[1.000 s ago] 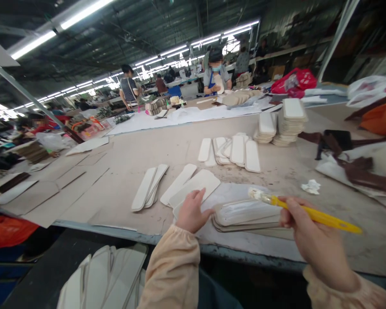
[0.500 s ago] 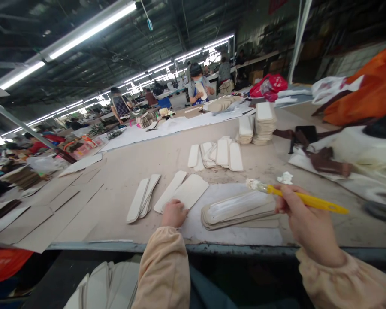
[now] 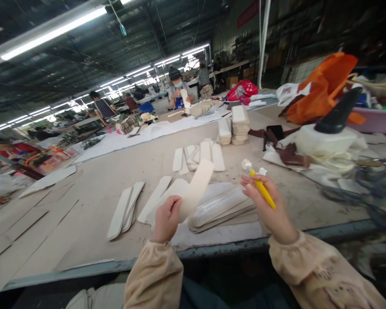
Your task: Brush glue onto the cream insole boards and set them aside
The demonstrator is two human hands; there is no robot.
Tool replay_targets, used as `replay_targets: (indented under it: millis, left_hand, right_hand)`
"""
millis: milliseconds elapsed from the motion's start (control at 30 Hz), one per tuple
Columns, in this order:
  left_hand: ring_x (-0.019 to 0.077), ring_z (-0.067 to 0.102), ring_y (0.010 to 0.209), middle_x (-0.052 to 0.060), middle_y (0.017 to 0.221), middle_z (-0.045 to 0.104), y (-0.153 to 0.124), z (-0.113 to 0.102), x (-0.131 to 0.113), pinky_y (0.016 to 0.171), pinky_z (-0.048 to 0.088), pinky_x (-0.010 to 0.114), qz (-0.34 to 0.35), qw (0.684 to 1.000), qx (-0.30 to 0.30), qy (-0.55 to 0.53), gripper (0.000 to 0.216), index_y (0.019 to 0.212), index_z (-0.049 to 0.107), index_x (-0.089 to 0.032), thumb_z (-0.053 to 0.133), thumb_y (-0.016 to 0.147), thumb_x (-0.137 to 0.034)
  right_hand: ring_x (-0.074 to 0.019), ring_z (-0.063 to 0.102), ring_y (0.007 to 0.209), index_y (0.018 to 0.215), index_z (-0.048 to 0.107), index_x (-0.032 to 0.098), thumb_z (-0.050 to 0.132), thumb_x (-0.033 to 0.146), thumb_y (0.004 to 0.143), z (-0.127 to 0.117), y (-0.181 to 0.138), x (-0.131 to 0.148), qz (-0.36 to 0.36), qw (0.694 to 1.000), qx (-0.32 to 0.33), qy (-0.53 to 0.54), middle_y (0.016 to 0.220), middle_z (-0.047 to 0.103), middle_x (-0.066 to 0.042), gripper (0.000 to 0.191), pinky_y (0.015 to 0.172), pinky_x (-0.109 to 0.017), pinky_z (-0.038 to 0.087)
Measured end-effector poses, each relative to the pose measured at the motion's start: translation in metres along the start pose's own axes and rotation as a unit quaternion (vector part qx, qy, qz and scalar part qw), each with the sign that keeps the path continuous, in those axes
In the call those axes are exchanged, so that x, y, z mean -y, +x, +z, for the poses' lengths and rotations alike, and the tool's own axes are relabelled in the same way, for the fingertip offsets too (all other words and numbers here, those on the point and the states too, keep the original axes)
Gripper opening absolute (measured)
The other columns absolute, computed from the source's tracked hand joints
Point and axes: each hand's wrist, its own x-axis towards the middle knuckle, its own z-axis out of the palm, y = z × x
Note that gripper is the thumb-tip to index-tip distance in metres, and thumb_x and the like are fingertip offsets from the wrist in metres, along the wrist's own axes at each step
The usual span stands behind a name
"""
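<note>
My left hand (image 3: 167, 216) is closed on one end of a cream strip with rounded corners (image 3: 197, 186), raised at a tilt above the table. My right hand (image 3: 270, 206) grips a yellow-handled brush (image 3: 262, 189), its bristle end coated in white paste and pointing away from me. Between the hands lies a stack of rounded strips (image 3: 221, 208), the top one smeared with wet white paste. Loose pale strips (image 3: 156, 199) rest beside my left hand, and a small fanned pile (image 3: 125, 210) lies farther left.
Beyond the hands are a spread row of strips (image 3: 199, 154) and taller stacks (image 3: 240, 124). At right stand a white container with a black spout (image 3: 328, 137), an orange bag (image 3: 321, 90) and a pink basin (image 3: 379, 120). A co-worker (image 3: 179, 92) holds a strip across the table.
My left hand has lifted a strip off the loose pieces. My right hand has turned the brush so its handle points down toward me. The view has swung to the right.
</note>
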Motion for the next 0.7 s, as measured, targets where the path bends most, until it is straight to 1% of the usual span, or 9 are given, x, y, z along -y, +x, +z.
replay_targets:
  millis: [100, 167, 233, 300, 367, 433, 533, 600, 700]
  left_hand:
    - [0.0149, 0.061, 0.078, -0.001, 0.081, 0.069, 0.012, 0.018, -0.020, 0.073, 0.046, 0.024, 0.023, 0.992, 0.108, -0.060, 0.022, 0.087, 0.068, -0.020, 0.047, 0.091, -0.027]
    - [0.0153, 0.062, 0.081, -0.001, 0.083, 0.070, 0.020, 0.030, -0.024, 0.076, 0.046, 0.025, 0.021, 0.982, 0.164, -0.092, 0.022, 0.087, 0.069, -0.020, 0.049, 0.090, -0.027]
    - [0.0159, 0.062, 0.083, 0.000, 0.085, 0.071, 0.026, 0.040, -0.022, 0.078, 0.047, 0.026, -0.001, 0.969, 0.211, -0.127, 0.019, 0.086, 0.070, -0.020, 0.053, 0.087, -0.027]
    - [0.0155, 0.062, 0.081, 0.001, 0.085, 0.070, 0.030, 0.045, -0.013, 0.076, 0.047, 0.027, -0.037, 0.951, 0.252, -0.177, 0.016, 0.091, 0.071, -0.018, 0.061, 0.081, -0.025]
    - [0.0139, 0.061, 0.075, 0.002, 0.083, 0.069, 0.031, 0.047, -0.001, 0.072, 0.047, 0.026, -0.071, 0.928, 0.282, -0.234, 0.029, 0.102, 0.069, -0.016, 0.069, 0.073, -0.021]
    - [0.0120, 0.060, 0.072, 0.002, 0.084, 0.069, 0.033, 0.048, 0.011, 0.069, 0.047, 0.025, -0.095, 0.919, 0.276, -0.264, 0.043, 0.111, 0.066, -0.015, 0.072, 0.069, -0.018]
    - [0.0110, 0.061, 0.073, 0.004, 0.089, 0.069, 0.037, 0.051, 0.024, 0.071, 0.048, 0.024, -0.113, 0.933, 0.230, -0.251, 0.049, 0.117, 0.063, -0.014, 0.071, 0.069, -0.016]
    - [0.0107, 0.059, 0.070, 0.003, 0.086, 0.069, 0.040, 0.054, 0.030, 0.070, 0.048, 0.025, -0.122, 0.944, 0.206, -0.226, 0.048, 0.116, 0.063, -0.014, 0.072, 0.069, -0.016]
    - [0.0107, 0.056, 0.065, -0.001, 0.078, 0.066, 0.042, 0.059, 0.035, 0.067, 0.047, 0.025, -0.129, 0.958, 0.185, -0.178, 0.045, 0.109, 0.066, -0.016, 0.076, 0.065, -0.018]
  right_hand:
    - [-0.0224, 0.064, 0.108, 0.112, 0.045, 0.028, 0.072, 0.041, 0.082, 0.003, 0.002, -0.005, 0.012, 0.999, 0.019, 0.044, 0.132, 0.059, -0.008, 0.043, 0.087, -0.038, 0.055]
    - [-0.0221, 0.066, 0.102, 0.109, 0.044, 0.027, 0.076, 0.040, 0.077, 0.005, 0.005, -0.009, 0.013, 0.999, 0.007, 0.035, 0.129, 0.061, -0.009, 0.047, 0.079, -0.035, 0.056]
    - [-0.0213, 0.067, 0.095, 0.105, 0.044, 0.026, 0.078, 0.039, 0.074, 0.006, 0.010, -0.015, 0.006, 1.000, -0.019, 0.013, 0.118, 0.067, -0.009, 0.048, 0.073, -0.032, 0.054]
    - [-0.0205, 0.067, 0.089, 0.102, 0.044, 0.026, 0.079, 0.039, 0.071, 0.006, 0.017, -0.023, -0.008, 0.999, -0.044, -0.009, 0.108, 0.070, -0.008, 0.048, 0.069, -0.031, 0.053]
    - [-0.0192, 0.066, 0.082, 0.102, 0.045, 0.025, 0.079, 0.041, 0.070, 0.004, 0.024, -0.030, -0.026, 0.997, -0.065, -0.039, 0.105, 0.070, -0.007, 0.049, 0.067, -0.030, 0.051]
    - [-0.0164, 0.063, 0.072, 0.105, 0.047, 0.025, 0.078, 0.042, 0.071, 0.003, 0.028, -0.037, -0.039, 0.994, -0.076, -0.075, 0.105, 0.070, -0.007, 0.049, 0.064, -0.030, 0.049]
    - [-0.0134, 0.057, 0.061, 0.108, 0.049, 0.025, 0.076, 0.043, 0.073, 0.003, 0.029, -0.044, -0.048, 0.985, -0.083, -0.140, 0.106, 0.070, -0.006, 0.048, 0.063, -0.030, 0.047]
    - [-0.0156, 0.059, 0.065, 0.109, 0.050, 0.025, 0.076, 0.042, 0.073, 0.003, 0.027, -0.046, -0.051, 0.979, -0.078, -0.180, 0.107, 0.071, -0.005, 0.047, 0.066, -0.032, 0.048]
    - [-0.0212, 0.065, 0.079, 0.109, 0.051, 0.026, 0.075, 0.042, 0.074, 0.004, 0.023, -0.048, -0.061, 0.970, -0.066, -0.224, 0.106, 0.071, -0.005, 0.045, 0.072, -0.036, 0.050]
